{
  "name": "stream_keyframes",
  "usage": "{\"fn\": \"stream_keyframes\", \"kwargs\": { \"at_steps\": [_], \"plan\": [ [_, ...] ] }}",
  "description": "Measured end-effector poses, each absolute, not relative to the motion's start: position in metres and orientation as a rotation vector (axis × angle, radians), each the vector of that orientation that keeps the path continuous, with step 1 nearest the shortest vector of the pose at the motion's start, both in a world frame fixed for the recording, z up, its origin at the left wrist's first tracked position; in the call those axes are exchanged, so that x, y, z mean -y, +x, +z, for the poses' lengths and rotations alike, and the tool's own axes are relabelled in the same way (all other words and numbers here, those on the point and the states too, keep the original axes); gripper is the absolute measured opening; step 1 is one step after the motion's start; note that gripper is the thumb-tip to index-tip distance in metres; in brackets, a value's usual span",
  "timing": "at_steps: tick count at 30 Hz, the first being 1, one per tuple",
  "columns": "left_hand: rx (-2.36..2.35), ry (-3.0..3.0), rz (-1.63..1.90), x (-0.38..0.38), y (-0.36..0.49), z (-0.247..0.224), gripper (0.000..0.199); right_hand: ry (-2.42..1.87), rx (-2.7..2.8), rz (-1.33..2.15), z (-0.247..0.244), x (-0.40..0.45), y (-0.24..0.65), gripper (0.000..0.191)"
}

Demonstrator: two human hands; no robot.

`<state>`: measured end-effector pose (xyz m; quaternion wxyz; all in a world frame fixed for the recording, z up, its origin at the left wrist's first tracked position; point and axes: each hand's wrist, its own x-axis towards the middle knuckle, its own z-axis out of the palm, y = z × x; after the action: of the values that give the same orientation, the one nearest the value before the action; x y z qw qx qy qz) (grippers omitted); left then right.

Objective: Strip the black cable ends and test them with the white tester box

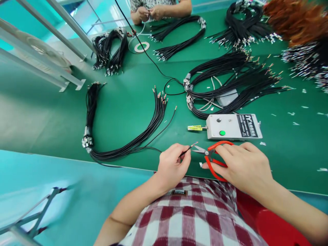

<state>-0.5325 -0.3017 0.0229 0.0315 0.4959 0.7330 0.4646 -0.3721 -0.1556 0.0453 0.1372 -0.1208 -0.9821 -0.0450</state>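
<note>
Near the table's front edge my left hand pinches the end of a black cable, its stripped tip pointing right. My right hand holds red-handled scissors with the blades parted, close beside the cable tip. Whether the blades touch the cable I cannot tell. From my left hand the cable runs left into a curved bundle of black cables, bound with a band of pale connectors. Just beyond the scissors lies a white box with a green button and a yellow-green tip.
More black cable bundles lie across the middle and back of the green table. A tape ring lies near the back. Another person's hands work at the far side. Metal bars stand at the left; scraps are scattered right.
</note>
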Motion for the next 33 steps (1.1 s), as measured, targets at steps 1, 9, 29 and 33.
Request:
{"fn": "stream_keyframes", "kwargs": {
  "at_steps": [1, 9, 29, 33],
  "plan": [
    [-2.28, 1.54, 1.421, 0.302, -0.532, 0.022, 0.012, -0.351, 2.845, -0.141, 0.044, 0.157, -0.374, 0.04],
    [-2.444, 1.736, 1.303, 0.307, -0.532, 0.016, 0.011, -0.36, 2.872, -0.243, 0.045, 0.162, -0.381, 0.04],
    [-1.882, 0.913, 1.428, 0.316, -0.535, 0.022, 0.02, -0.681, 2.816, 0.649, 0.046, 0.145, -0.38, 0.059],
    [-1.642, 0.619, 1.402, 0.317, -0.542, 0.028, 0.031, -0.626, 2.823, 0.546, 0.038, 0.146, -0.376, 0.058]
  ]
}}
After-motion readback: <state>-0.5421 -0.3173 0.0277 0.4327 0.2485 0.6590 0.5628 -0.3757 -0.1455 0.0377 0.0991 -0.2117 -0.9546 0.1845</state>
